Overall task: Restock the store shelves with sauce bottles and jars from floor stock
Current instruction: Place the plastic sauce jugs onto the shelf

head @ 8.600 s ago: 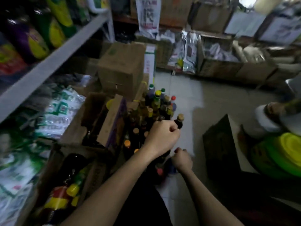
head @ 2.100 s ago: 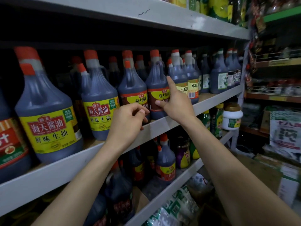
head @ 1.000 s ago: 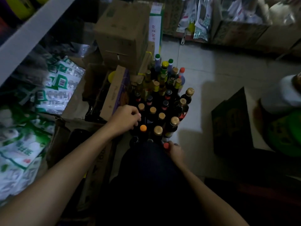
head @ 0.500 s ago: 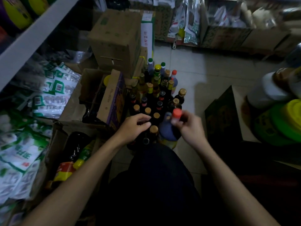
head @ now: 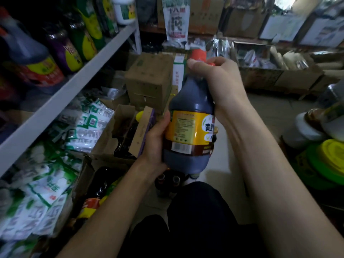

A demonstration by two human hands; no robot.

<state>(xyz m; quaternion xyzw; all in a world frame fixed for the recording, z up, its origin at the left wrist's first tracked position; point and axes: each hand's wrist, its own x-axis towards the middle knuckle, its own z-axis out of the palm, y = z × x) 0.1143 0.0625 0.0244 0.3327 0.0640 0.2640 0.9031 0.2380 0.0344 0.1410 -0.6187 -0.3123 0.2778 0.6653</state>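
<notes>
Both hands' fingers grip the sauce bottle (head: pixel 189 116): right hand (head: pixel 214 79) at neck, left hand (head: pixel 156 140) low.

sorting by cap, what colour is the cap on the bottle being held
Red-orange cap, head view.

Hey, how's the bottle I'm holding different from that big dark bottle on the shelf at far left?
The held bottle is in the air, left hand round its labelled body, right hand at its neck; the shelf bottle stands on the shelf. The held bottle's label is mostly yellow with a brown band; the shelf bottle's is red and yellow. Both hold dark liquid.
</notes>
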